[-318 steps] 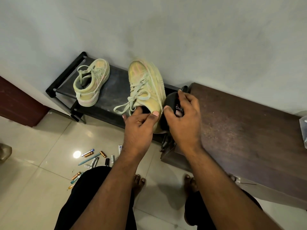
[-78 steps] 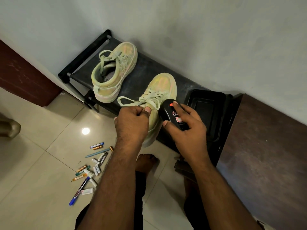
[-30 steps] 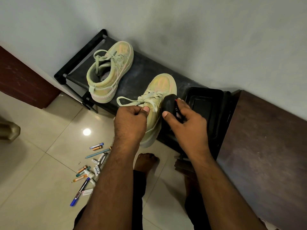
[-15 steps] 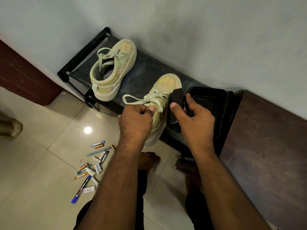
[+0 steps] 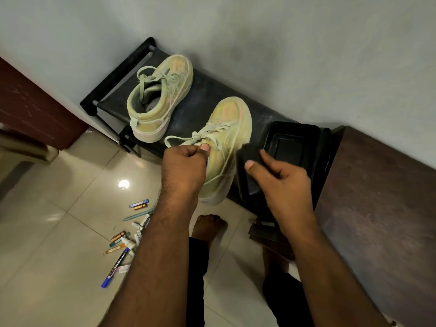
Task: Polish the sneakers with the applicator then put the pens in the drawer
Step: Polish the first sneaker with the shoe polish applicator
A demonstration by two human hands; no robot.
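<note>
Polish work centres on the near sneaker (image 5: 226,142), which stands on a black shoe rack (image 5: 203,95) against the wall, toe to the far side. The left hand (image 5: 184,166) is curled tight, pinching the tongue or laces at the sneaker's opening to steady it. The right hand (image 5: 280,178) grips the black applicator (image 5: 245,156), thumb on top, held against the sneaker's right flank. The sneaker is pale yellow-green with pink tinges, a thick light sole and loose laces; its soft upper will likely give under pressure, so a hold at the collar seems sound. The applicator looks light and rigid, best held by its sides. A second sneaker (image 5: 158,100) stands far left on the rack. Pens (image 5: 127,234) lie scattered on the floor at near left, light and prone to roll. No drawer is plainly visible.
</note>
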